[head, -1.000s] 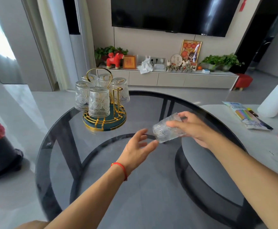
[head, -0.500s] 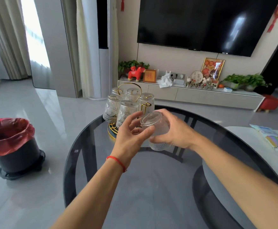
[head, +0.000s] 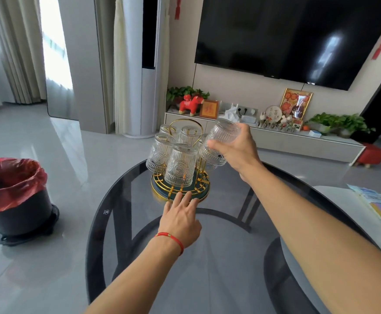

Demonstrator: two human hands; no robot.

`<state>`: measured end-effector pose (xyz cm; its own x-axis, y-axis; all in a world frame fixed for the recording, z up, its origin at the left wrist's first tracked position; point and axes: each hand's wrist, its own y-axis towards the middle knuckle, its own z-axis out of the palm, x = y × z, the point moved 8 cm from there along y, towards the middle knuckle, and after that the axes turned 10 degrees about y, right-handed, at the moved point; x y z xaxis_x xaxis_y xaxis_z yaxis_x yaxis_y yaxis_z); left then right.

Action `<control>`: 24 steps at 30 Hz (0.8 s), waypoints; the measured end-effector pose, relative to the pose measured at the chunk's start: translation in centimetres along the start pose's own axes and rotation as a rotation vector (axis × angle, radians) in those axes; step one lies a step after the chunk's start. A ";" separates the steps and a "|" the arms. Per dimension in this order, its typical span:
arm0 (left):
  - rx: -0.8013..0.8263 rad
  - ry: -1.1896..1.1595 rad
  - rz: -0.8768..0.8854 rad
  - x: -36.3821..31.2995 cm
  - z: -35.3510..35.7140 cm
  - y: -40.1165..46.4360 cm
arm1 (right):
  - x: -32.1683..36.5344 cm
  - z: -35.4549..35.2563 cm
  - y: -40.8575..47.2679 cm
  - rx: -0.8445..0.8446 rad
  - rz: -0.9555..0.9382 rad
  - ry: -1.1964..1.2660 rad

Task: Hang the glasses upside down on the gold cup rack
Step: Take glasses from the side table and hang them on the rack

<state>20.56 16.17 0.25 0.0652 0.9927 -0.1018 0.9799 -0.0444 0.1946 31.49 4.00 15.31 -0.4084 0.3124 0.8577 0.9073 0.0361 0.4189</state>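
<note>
The gold cup rack (head: 202, 191) with a dark green round base stands on the far part of the round dark glass table (head: 219, 264). Several ribbed clear glasses (head: 180, 165) hang upside down on its posts. My right hand (head: 237, 148) grips another ribbed glass (head: 224, 131), bottom up and tilted, above the rack's right side. My left hand (head: 180, 217), with a red string at the wrist, lies flat on the table with its fingertips against the rack's front rim, holding nothing.
A black bin (head: 15, 196) with a red liner stands on the floor at the left. A white tabletop (head: 343, 209) with a colourful packet (head: 379, 205) adjoins at the right. Behind are a low TV cabinet (head: 275, 139) with ornaments and a wall-mounted TV (head: 286, 35).
My right hand has carried the glass up and forward, over the rack's right side. My left hand has let go of the glass and dropped to the rack's base rim.
</note>
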 end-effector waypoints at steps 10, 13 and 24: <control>0.044 -0.051 -0.010 0.4 0.4 0.3 | -1.6 3.1 0.0 0.139 -0.061 -0.270; 0.068 -0.052 -0.014 0.4 0.7 0.2 | -2.5 3.7 -0.3 0.198 -0.069 -0.330; 0.101 -0.133 -0.018 0.5 0.9 0.3 | -3.8 4.7 -1.2 0.298 -0.118 -0.378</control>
<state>21.02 16.57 -0.60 0.0654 0.9701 -0.2335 0.9946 -0.0446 0.0932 32.38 7.24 10.13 -0.4956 0.6103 0.6179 0.8685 0.3449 0.3560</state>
